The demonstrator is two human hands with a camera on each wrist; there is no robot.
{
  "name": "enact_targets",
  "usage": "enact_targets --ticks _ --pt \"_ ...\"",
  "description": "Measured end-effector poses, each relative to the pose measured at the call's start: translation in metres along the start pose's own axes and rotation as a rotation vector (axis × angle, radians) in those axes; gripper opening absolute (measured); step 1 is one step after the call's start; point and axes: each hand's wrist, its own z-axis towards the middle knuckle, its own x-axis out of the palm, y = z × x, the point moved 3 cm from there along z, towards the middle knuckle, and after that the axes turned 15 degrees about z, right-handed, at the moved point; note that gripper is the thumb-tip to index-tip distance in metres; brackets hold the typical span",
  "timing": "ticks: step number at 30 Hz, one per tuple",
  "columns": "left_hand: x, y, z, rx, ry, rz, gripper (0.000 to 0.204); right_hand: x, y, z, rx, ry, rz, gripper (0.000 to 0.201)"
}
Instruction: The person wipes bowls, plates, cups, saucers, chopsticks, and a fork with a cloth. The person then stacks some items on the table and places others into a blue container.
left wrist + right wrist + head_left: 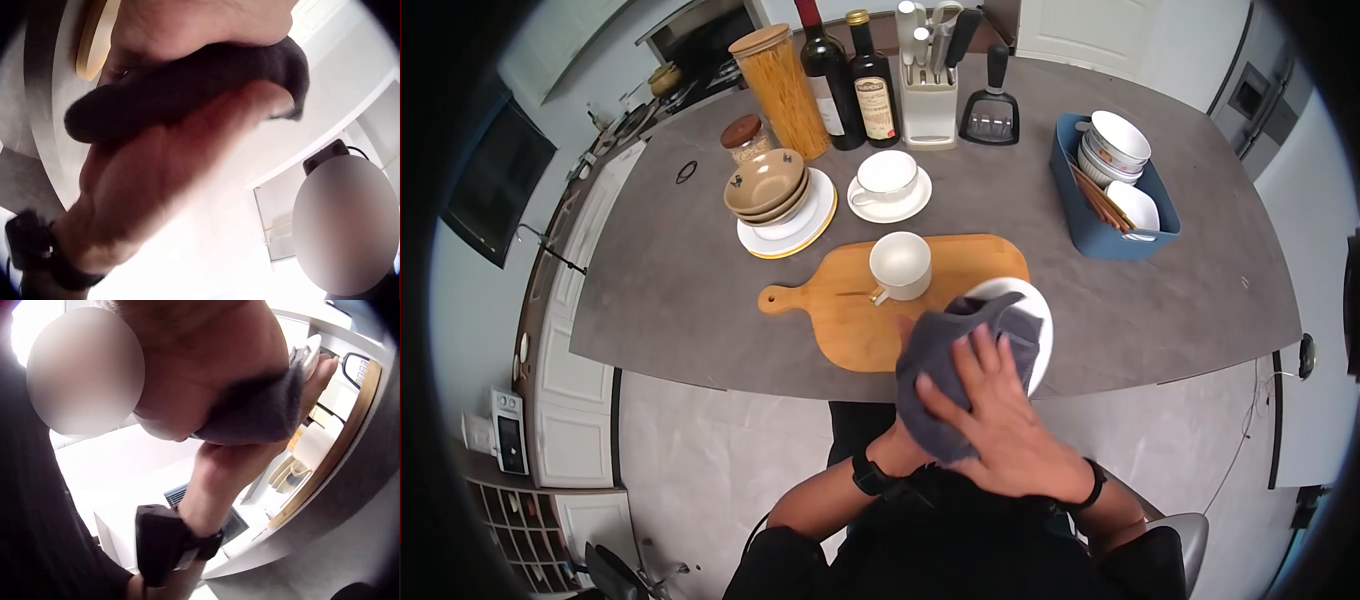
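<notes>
A dark grey cloth (pixel 935 375) is bunched between my two hands, in front of the counter edge. My right hand (pixel 1012 435) presses on its top with fingers straight and spread. From beneath, my left hand (pixel 147 178) grips the cloth, its thumb along the side in the left wrist view; most of its fingers are hidden. Just beyond the cloth lies a white plate (pixel 1042 335), partly covered by it in the head view. A white cup (pixel 900 265) with a gold-marked handle stands on the wooden cutting board (pixel 840 330).
Stacked brown bowls (pixel 765 185) and a cup on a saucer (pixel 887 180) sit farther back. A blue bin (pixel 1115 235) with bowls and chopsticks is at right. Along the back stand a pasta jar (pixel 785 95), bottles (pixel 875 95), a knife block (pixel 930 110) and a slotted turner (pixel 992 110).
</notes>
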Motion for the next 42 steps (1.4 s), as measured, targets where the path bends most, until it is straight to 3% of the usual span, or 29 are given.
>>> enact_targets --ticks 1,3,4,5,6,8,11,12,13,15,17,19,20,24,26,27,29,30,32,33,35,36,38,42 --pt "0.007 0.011 0.003 -0.004 0.002 0.003 0.088 -0.004 -0.008 0.009 -0.016 -0.079 -0.13 0.095" --pt "0.022 0.018 0.007 0.035 -0.391 0.877 0.076 -0.021 -0.01 0.022 0.041 -0.21 -0.242 0.091" --pt "0.023 0.019 0.008 0.0 -0.32 0.57 0.069 -0.029 -0.011 0.026 0.045 -0.271 -0.278 0.086" --pt "0.021 0.019 0.005 0.001 -0.319 0.572 0.069 -0.036 -0.012 0.027 0.05 -0.331 -0.314 0.08" --pt "0.016 0.023 -0.002 -0.085 -0.367 0.675 0.067 -0.038 -0.016 0.026 0.048 -0.33 -0.313 0.08" --pt "0.023 0.022 -0.003 -0.21 -0.394 0.836 0.063 -0.045 -0.031 0.018 0.121 -0.468 -0.256 0.061" --pt "0.036 0.018 0.002 -0.147 -0.384 0.918 0.062 -0.052 -0.05 0.007 0.267 -0.59 -0.075 0.049" --pt "0.035 0.015 0.003 -0.108 -0.377 0.942 0.063 -0.054 -0.051 0.006 0.152 -0.65 -0.115 0.04" --pt "0.033 0.014 0.002 -0.109 -0.376 0.943 0.063 -0.054 -0.052 0.003 0.152 -0.651 -0.114 0.04" --pt "0.029 0.007 -0.001 -0.024 -0.436 0.967 0.065 -0.05 -0.06 -0.008 0.381 -0.676 0.153 0.035" --pt "0.036 0.001 0.003 0.063 -0.447 1.011 0.066 -0.049 -0.06 -0.019 0.443 -0.631 0.251 0.032" --pt "0.046 -0.012 0.007 0.195 -0.463 1.008 0.066 -0.041 -0.069 -0.029 0.517 -0.543 0.736 0.033" --pt "0.05 -0.016 0.01 0.179 -0.472 1.013 0.066 -0.044 -0.065 -0.031 0.545 -0.553 0.954 0.032" --pt "0.046 -0.015 0.024 0.108 -0.577 1.077 0.068 -0.057 -0.062 -0.016 0.543 -0.609 1.192 0.033" --pt "0.054 -0.025 0.035 0.23 -0.554 1.513 0.063 -0.071 -0.075 -0.005 0.554 -0.627 1.151 0.035" --pt "0.055 -0.032 0.038 0.237 -0.549 1.51 0.063 -0.078 -0.081 0.002 0.568 -0.643 1.114 0.038" --pt "0.068 -0.061 0.034 0.552 -0.59 2.172 0.054 -0.097 -0.083 0.026 0.502 -0.742 0.943 0.041" --pt "0.069 -0.073 0.031 0.555 -0.58 2.169 0.054 -0.109 -0.08 0.038 0.496 -0.745 0.845 0.04" --pt "0.073 -0.093 0.024 0.686 -0.695 2.578 0.04 -0.127 -0.118 0.058 0.45 -0.729 0.693 0.047" --pt "0.071 -0.098 0.021 0.694 -0.689 2.579 0.04 -0.137 -0.115 0.069 0.537 -0.697 0.601 0.044" --pt "0.059 -0.111 0.013 0.437 -0.865 2.591 0.037 -0.146 -0.155 0.087 0.517 -0.698 0.464 0.044" --pt "0.054 -0.115 0.01 0.444 -0.867 2.595 0.037 -0.146 -0.171 0.095 0.51 -0.697 0.466 0.044" --pt "0.038 -0.122 0.005 0.28 -0.86 2.542 0.042 -0.146 -0.198 0.107 0.551 -0.778 0.361 0.044" --pt "0.023 -0.128 0.005 0.257 -0.838 2.407 0.041 -0.14 -0.229 0.116 0.602 -0.772 0.458 0.043"
